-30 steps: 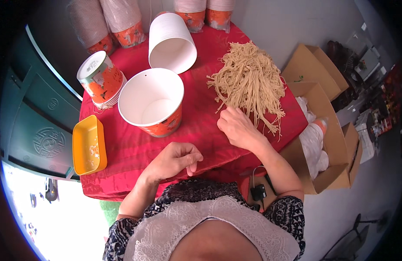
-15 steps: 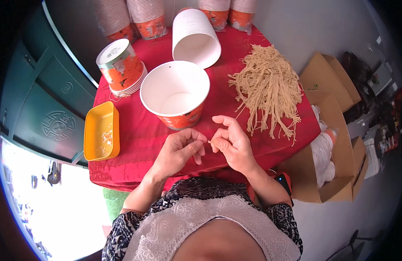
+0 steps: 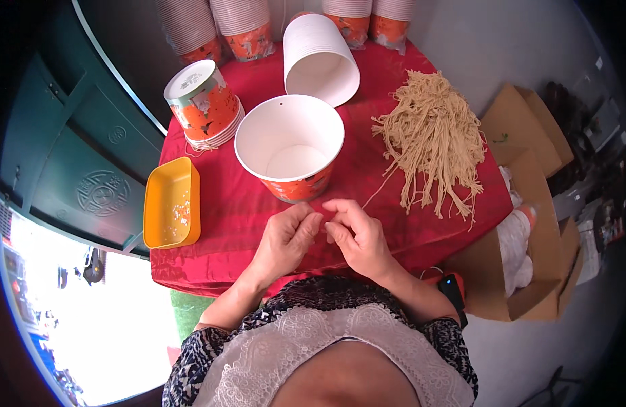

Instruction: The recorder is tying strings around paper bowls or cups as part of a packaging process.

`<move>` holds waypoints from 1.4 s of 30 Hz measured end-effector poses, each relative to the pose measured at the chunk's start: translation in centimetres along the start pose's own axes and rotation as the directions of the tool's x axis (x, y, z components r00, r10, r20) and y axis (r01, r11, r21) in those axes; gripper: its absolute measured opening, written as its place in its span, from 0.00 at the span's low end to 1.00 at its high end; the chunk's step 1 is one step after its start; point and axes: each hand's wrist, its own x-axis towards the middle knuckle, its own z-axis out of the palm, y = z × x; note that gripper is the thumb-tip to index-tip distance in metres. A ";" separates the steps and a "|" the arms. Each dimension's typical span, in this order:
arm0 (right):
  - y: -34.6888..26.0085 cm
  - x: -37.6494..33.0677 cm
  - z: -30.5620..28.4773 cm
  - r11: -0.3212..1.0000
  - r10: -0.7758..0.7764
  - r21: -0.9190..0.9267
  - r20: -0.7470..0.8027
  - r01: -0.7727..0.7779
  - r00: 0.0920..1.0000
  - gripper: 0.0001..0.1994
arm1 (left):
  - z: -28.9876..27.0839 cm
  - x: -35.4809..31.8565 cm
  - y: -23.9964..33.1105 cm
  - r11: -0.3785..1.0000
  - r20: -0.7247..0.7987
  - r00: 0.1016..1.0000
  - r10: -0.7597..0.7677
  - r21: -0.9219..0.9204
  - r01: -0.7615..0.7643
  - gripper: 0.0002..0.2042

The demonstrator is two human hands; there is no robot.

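My left hand is closed, its thumb pressed against the bent forefinger. Just beside it my right hand has curled fingers, with thumb and forefinger tips drawn close to the left fingertips. Whatever is pinched there is too small to make out. Right behind both hands stands an orange paper bucket, upright, white inside, with a small hole near its far rim. To the right lies a heap of tan strings; one loose strand runs from it toward my right hand.
A yellow tray holding small white and orange bits sits at the left on the red tablecloth. Behind it is an upside-down bucket stack. More buckets lie on their side at the back. A cardboard box stands beside the table.
The view has shifted, so the table sits further right. My left thumb and forefinger have closed more tightly, and the right fingers have curled in. A strand now stretches from the heap toward my right hand.
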 end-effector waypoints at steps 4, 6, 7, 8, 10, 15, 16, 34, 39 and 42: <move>0.6 0.0 -0.1 0.989 -0.072 -0.135 -0.054 0.064 0.996 0.12 | -0.7 0.0 0.4 1.000 -0.002 1.000 0.002 0.027 -0.002 0.12; 0.4 0.2 0.0 0.999 -0.039 -0.001 -0.088 0.039 0.995 0.12 | -0.8 0.0 0.8 0.988 0.020 0.992 -0.127 -0.084 0.128 0.12; 0.4 0.2 0.1 0.998 -0.031 0.044 -0.101 0.035 0.994 0.12 | -0.8 0.0 0.7 0.988 0.020 0.991 -0.130 -0.084 0.131 0.12; 0.4 0.2 0.2 0.996 -0.028 0.076 -0.110 0.037 0.994 0.13 | -0.8 0.0 0.6 0.990 0.043 0.991 -0.127 -0.051 0.129 0.10; 0.5 0.3 0.5 0.995 -0.021 0.096 -0.115 0.032 0.993 0.13 | -0.4 0.0 0.8 0.992 0.063 0.990 -0.126 -0.019 0.128 0.08; 1.2 0.4 0.7 0.962 0.047 0.275 -0.135 -0.008 0.990 0.14 | 0.2 0.0 0.6 0.997 0.098 0.992 0.080 -0.013 -0.079 0.14; 1.3 0.4 0.7 0.969 0.044 0.246 -0.114 -0.015 0.992 0.14 | 0.3 -0.1 0.5 0.993 0.088 0.989 0.115 -0.044 -0.111 0.16; 2.1 1.8 2.3 0.993 0.011 0.116 -0.282 0.023 0.959 0.12 | 2.4 0.2 -1.6 0.799 -0.190 0.833 0.520 0.453 -0.395 0.12; 2.0 1.7 2.3 0.991 0.045 0.134 -0.250 -0.011 0.967 0.12 | 2.5 0.8 -2.2 0.711 -0.169 0.761 0.627 0.523 -0.469 0.10; 2.0 1.9 2.1 0.994 0.011 0.108 -0.224 0.013 0.975 0.11 | 2.1 0.8 -1.6 0.767 -0.199 0.795 0.573 0.472 -0.435 0.08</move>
